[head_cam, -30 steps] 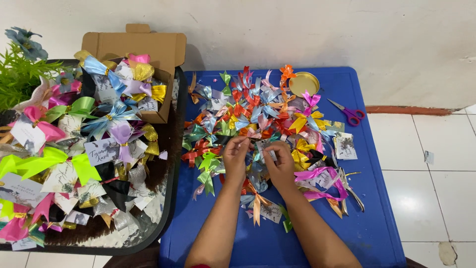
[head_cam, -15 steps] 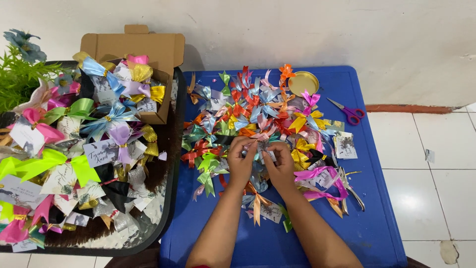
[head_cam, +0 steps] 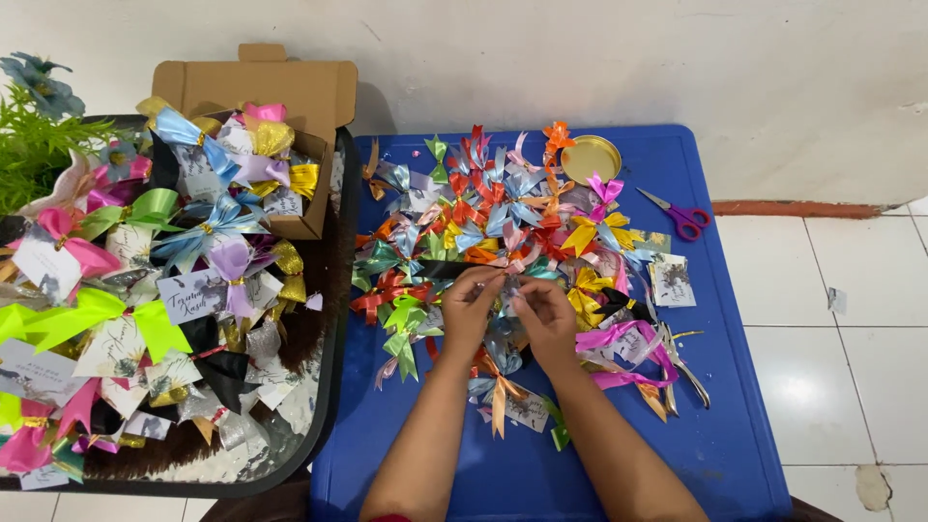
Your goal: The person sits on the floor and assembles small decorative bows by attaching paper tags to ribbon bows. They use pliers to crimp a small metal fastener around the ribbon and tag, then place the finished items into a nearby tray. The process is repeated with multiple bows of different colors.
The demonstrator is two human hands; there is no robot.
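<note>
A heap of small ribbon bows [head_cam: 483, 222] in many colours covers the blue table [head_cam: 735, 406]. My left hand [head_cam: 471, 311] and my right hand [head_cam: 547, 317] are close together over the near side of the heap. Their fingertips meet on a small pale bow with a card [head_cam: 509, 290], pinched between both hands. Loose bows and small printed cards [head_cam: 527, 411] lie under and around my wrists.
Purple-handled scissors [head_cam: 682, 217] and a round gold lid [head_cam: 591, 158] lie at the table's far right. On the left, a dark round tray [head_cam: 329, 387] carries finished bows with cards, beside an open cardboard box [head_cam: 280, 92] and a green plant [head_cam: 34, 145]. White tiled floor on the right.
Both hands have shifted slightly and brought their fingertips together on the small bow; otherwise the heap and the rest are unchanged.
</note>
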